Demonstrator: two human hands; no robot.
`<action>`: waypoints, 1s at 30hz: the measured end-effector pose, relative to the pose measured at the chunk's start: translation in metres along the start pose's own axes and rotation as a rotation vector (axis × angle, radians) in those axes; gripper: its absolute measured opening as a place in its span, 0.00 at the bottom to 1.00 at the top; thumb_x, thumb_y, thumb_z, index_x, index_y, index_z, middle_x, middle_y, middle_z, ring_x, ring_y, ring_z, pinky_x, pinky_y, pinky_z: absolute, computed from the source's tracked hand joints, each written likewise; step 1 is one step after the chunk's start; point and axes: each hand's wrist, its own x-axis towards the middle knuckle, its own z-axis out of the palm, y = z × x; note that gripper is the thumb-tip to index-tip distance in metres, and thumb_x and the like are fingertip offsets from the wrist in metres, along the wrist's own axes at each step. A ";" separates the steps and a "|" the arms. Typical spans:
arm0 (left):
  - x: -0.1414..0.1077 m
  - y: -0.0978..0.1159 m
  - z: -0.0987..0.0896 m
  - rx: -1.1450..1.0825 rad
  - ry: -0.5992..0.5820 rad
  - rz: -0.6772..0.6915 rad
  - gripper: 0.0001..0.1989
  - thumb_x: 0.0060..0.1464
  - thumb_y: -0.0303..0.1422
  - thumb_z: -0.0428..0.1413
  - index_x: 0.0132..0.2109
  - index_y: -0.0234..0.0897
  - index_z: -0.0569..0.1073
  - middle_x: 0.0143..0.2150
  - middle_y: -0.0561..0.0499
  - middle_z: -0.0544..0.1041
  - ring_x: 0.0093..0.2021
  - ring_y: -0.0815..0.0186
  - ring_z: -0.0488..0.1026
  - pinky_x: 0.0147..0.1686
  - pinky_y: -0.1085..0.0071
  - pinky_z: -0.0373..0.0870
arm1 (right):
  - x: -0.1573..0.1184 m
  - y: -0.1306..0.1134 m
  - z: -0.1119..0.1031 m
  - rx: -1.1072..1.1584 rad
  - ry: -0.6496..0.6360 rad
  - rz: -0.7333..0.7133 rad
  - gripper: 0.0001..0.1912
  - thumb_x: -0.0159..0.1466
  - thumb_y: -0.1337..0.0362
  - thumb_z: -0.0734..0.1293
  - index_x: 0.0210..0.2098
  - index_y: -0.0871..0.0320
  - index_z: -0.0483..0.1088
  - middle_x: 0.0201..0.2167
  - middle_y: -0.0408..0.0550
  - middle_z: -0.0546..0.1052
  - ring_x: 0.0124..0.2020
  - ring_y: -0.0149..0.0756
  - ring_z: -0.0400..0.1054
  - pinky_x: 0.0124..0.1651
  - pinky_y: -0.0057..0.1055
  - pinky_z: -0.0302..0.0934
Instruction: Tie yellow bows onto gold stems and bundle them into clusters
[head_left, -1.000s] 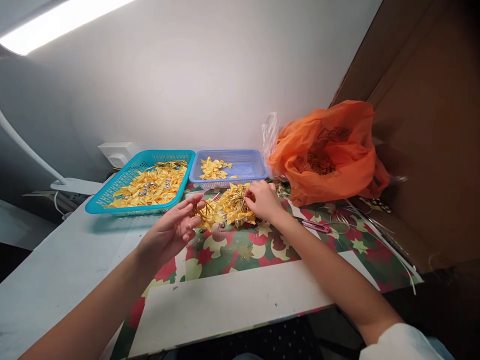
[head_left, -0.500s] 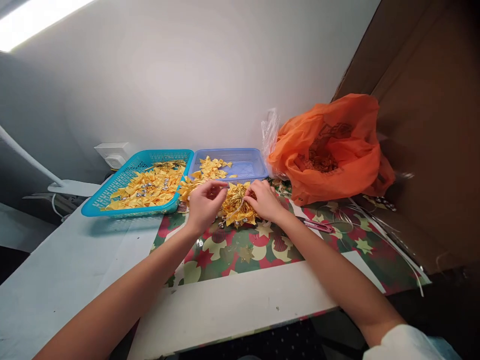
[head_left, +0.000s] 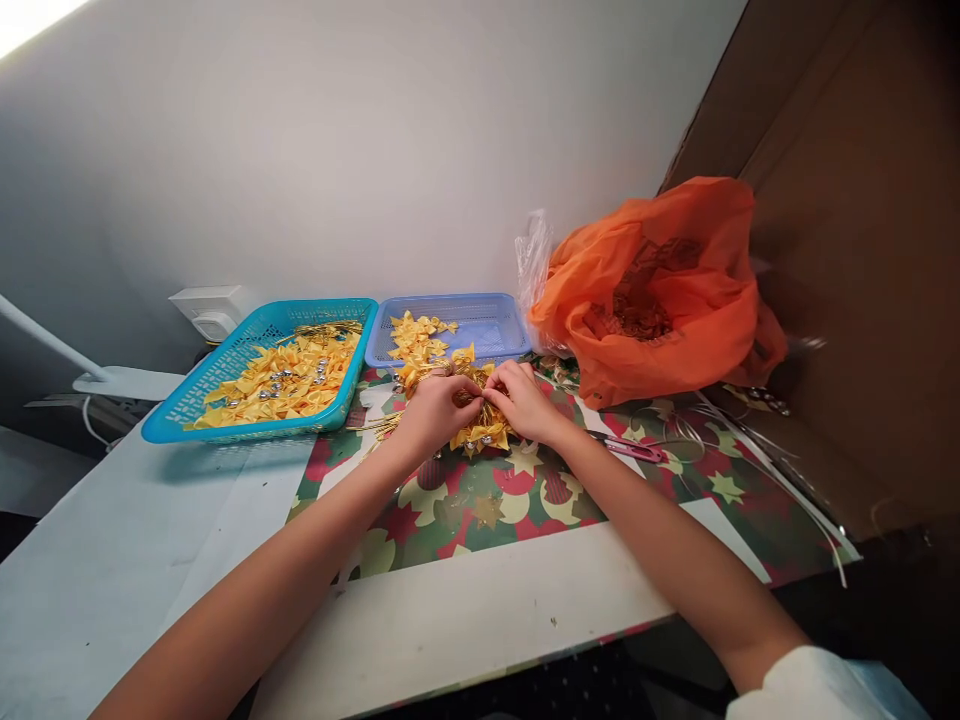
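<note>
Both hands point(head_left: 435, 408) point(head_left: 525, 403) pinched on yellow ribbons point(head_left: 480, 438)

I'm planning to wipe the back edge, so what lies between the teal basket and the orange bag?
Between the teal basket and orange bag, the head view shows a blue basket holding yellow ribbon pieces, then crumpled clear plastic.

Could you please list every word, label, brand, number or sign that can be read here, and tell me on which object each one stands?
Orange bag: dark print, too creased and blurred to read.
Nothing else shows lettering that I can make out: none on the blue basket, the purple basket or the yellow pieces; the patterned sheet shows only stars and other shapes.
</note>
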 end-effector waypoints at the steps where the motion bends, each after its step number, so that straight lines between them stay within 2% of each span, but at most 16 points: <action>1: 0.000 0.000 0.000 0.013 -0.005 -0.001 0.04 0.49 0.31 0.60 0.32 0.39 0.81 0.25 0.50 0.73 0.31 0.62 0.68 0.33 0.71 0.60 | 0.000 0.000 0.000 0.004 0.000 0.004 0.06 0.67 0.67 0.62 0.32 0.57 0.67 0.42 0.49 0.71 0.49 0.40 0.59 0.54 0.38 0.54; 6: 0.001 0.000 0.003 0.052 -0.006 -0.006 0.04 0.48 0.30 0.60 0.30 0.38 0.81 0.23 0.51 0.71 0.29 0.63 0.67 0.30 0.71 0.59 | 0.001 0.004 0.004 0.028 0.009 -0.007 0.06 0.67 0.66 0.62 0.32 0.56 0.68 0.40 0.48 0.70 0.48 0.41 0.59 0.55 0.39 0.54; 12: 0.000 -0.005 0.005 0.021 0.058 0.005 0.05 0.48 0.28 0.59 0.27 0.37 0.79 0.23 0.52 0.75 0.28 0.65 0.68 0.33 0.71 0.63 | 0.004 0.016 0.007 0.079 0.034 -0.033 0.05 0.65 0.67 0.64 0.31 0.55 0.68 0.41 0.48 0.70 0.48 0.42 0.58 0.55 0.39 0.54; 18: -0.001 -0.011 0.002 -0.031 0.082 0.006 0.06 0.49 0.31 0.59 0.28 0.36 0.79 0.20 0.54 0.73 0.24 0.68 0.66 0.28 0.72 0.62 | 0.003 0.020 0.007 0.073 0.088 -0.066 0.04 0.63 0.68 0.65 0.32 0.56 0.69 0.41 0.49 0.71 0.47 0.42 0.59 0.54 0.39 0.55; 23: 0.000 -0.013 0.003 -0.052 0.077 0.034 0.06 0.49 0.31 0.58 0.28 0.37 0.79 0.21 0.54 0.74 0.26 0.68 0.66 0.29 0.72 0.63 | 0.000 0.016 0.009 -0.037 0.229 -0.181 0.02 0.60 0.67 0.69 0.34 0.55 0.73 0.42 0.49 0.73 0.47 0.44 0.61 0.51 0.40 0.54; 26: 0.000 -0.013 0.003 -0.059 0.062 0.059 0.05 0.49 0.30 0.59 0.28 0.37 0.79 0.23 0.54 0.74 0.27 0.68 0.66 0.31 0.72 0.63 | -0.002 0.015 0.009 -0.125 0.233 -0.221 0.04 0.62 0.66 0.68 0.36 0.54 0.75 0.43 0.48 0.75 0.48 0.44 0.62 0.50 0.40 0.52; 30: 0.000 -0.012 0.003 -0.065 0.042 0.088 0.05 0.49 0.29 0.58 0.29 0.37 0.79 0.24 0.54 0.72 0.28 0.67 0.66 0.32 0.72 0.62 | -0.003 0.011 0.007 -0.200 0.237 -0.241 0.04 0.63 0.65 0.67 0.35 0.54 0.76 0.43 0.48 0.76 0.47 0.43 0.63 0.49 0.40 0.50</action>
